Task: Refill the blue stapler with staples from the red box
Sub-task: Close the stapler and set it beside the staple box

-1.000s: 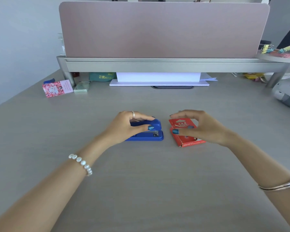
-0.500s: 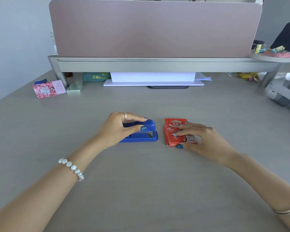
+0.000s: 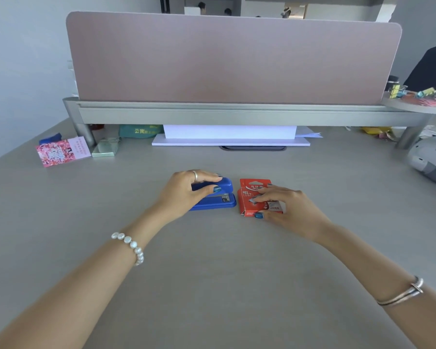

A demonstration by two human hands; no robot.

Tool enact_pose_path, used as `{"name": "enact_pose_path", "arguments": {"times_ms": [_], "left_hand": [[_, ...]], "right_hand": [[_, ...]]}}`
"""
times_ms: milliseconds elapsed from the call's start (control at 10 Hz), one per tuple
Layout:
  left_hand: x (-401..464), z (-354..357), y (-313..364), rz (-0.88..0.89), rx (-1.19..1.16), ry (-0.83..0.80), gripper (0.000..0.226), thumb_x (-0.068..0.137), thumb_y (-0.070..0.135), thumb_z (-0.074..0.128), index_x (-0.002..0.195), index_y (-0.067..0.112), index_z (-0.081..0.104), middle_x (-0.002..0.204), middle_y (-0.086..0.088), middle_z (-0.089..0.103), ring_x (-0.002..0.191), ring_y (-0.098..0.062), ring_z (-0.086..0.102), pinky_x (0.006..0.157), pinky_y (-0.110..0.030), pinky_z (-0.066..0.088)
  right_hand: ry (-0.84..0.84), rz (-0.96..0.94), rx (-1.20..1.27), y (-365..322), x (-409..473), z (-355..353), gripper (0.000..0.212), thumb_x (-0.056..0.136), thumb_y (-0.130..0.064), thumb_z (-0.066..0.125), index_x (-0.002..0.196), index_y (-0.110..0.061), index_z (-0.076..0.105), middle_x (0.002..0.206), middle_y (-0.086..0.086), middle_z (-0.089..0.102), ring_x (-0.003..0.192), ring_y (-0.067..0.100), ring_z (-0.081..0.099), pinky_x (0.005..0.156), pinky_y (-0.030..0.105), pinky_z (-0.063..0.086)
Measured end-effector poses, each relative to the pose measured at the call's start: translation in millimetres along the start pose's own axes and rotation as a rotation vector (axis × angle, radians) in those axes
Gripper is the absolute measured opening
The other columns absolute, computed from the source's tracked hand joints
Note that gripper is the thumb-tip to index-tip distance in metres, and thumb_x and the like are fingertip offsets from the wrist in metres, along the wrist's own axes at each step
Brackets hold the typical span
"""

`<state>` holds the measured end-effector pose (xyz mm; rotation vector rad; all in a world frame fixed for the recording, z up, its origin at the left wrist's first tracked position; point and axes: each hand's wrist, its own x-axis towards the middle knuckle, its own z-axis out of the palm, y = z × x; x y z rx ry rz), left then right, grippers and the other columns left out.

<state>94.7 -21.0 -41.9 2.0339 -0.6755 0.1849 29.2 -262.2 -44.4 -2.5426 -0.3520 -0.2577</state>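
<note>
Left hand (image 3: 186, 191): fingers (image 3: 207, 175) curled over the top of the blue stapler (image 3: 217, 196), thumb against its near side, gripping it. The stapler lies closed on the grey table (image 3: 212, 285), near the centre. Right hand (image 3: 287, 210): fingers (image 3: 264, 191) pressed flat on the top face of the red box (image 3: 249, 197), thumb at its near edge, holding it between them. The box lies flat on the table just beside the stapler, to its right, with a narrow gap between them. A pink partition (image 3: 232, 59) stands at the far edge.
</note>
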Motion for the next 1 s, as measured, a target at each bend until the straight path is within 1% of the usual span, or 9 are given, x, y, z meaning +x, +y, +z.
{"name": "enact_pose_path", "arguments": {"times_ms": [100,200,300,400,500,600,800,900,1000], "left_hand": [[19.8,0.4,-11.4,0.021,0.057,-0.001,0.025,0.086,0.009,0.060,0.104,0.023,0.068,0.108,0.017,0.063,0.104,0.006,0.055,0.091,-0.007,0.039],[41.2,-2.6,-20.6,0.033,0.141,-0.019,0.027,0.088,0.008,0.056,0.107,0.022,0.066,0.108,0.017,0.061,0.105,0.002,0.055,0.090,-0.006,0.037],[61.4,-6.5,-30.1,0.030,0.188,-0.024,0.026,0.088,0.008,0.055,0.108,0.021,0.066,0.112,0.012,0.065,0.106,-0.005,0.057,0.094,-0.017,0.041],[77.0,-8.4,-39.1,0.012,0.191,-0.002,0.026,0.088,0.008,0.055,0.108,0.021,0.066,0.114,0.007,0.067,0.106,-0.008,0.058,0.095,-0.024,0.043],[87.6,-7.0,-45.8,0.004,0.201,0.013,0.025,0.088,0.008,0.055,0.107,0.019,0.066,0.114,0.004,0.067,0.106,-0.011,0.059,0.094,-0.024,0.042],[92.3,-7.8,-48.2,-0.005,0.174,0.003,0.025,0.087,0.007,0.057,0.107,0.018,0.067,0.112,0.003,0.067,0.105,-0.012,0.060,0.096,-0.029,0.044],[91.8,-7.3,-46.9,-0.016,0.171,0.013,0.023,0.086,0.009,0.059,0.105,0.019,0.067,0.109,0.005,0.068,0.101,-0.010,0.060,0.094,-0.026,0.044],[93.0,-8.6,-46.3,-0.049,0.155,-0.018,0.023,0.087,0.010,0.058,0.106,0.020,0.066,0.109,0.005,0.067,0.104,-0.012,0.059,0.094,-0.026,0.043],[91.4,-10.1,-38.7,-0.060,0.199,-0.047,0.024,0.088,0.012,0.058,0.110,0.020,0.062,0.117,0.003,0.064,0.109,-0.012,0.056,0.088,-0.021,0.037]], "right_hand": [[-0.014,0.027,-0.025,7.9,23.8,2.1,0.033,0.079,-0.016,0.068,0.111,-0.021,0.065,0.129,-0.001,0.059,0.122,0.014,0.050,0.089,0.000,0.025],[-0.037,0.040,-0.044,16.5,47.0,1.2,0.033,0.080,-0.016,0.067,0.113,-0.020,0.064,0.130,0.001,0.058,0.123,0.017,0.049,0.097,0.016,0.029],[-0.048,0.048,-0.067,26.0,68.4,0.1,0.033,0.080,-0.016,0.066,0.113,-0.019,0.063,0.129,0.003,0.059,0.122,0.020,0.050,0.099,0.021,0.031],[-0.050,0.079,-0.064,32.3,85.8,-0.1,0.033,0.081,-0.016,0.065,0.113,-0.019,0.063,0.129,0.003,0.059,0.120,0.020,0.051,0.097,0.021,0.033],[-0.052,0.092,-0.056,37.4,98.0,0.6,0.032,0.080,-0.018,0.065,0.112,-0.020,0.063,0.128,0.003,0.060,0.119,0.020,0.051,0.098,0.024,0.035],[-0.057,0.114,-0.047,40.4,102.0,1.7,0.032,0.080,-0.020,0.066,0.111,-0.023,0.063,0.127,0.003,0.060,0.118,0.020,0.052,0.099,0.029,0.038],[-0.053,0.131,-0.017,38.5,103.3,0.5,0.031,0.079,-0.018,0.067,0.109,-0.022,0.064,0.127,0.002,0.060,0.115,0.018,0.052,0.091,0.021,0.035],[-0.089,0.148,-0.037,39.3,107.5,-1.2,0.030,0.079,-0.018,0.065,0.109,-0.023,0.063,0.126,0.002,0.060,0.109,0.018,0.053,0.084,0.019,0.034],[-0.102,0.149,-0.071,31.2,105.5,-5.7,0.033,0.079,-0.022,0.065,0.111,-0.025,0.062,0.127,0.002,0.059,0.108,0.018,0.054,0.080,0.017,0.034]]}}
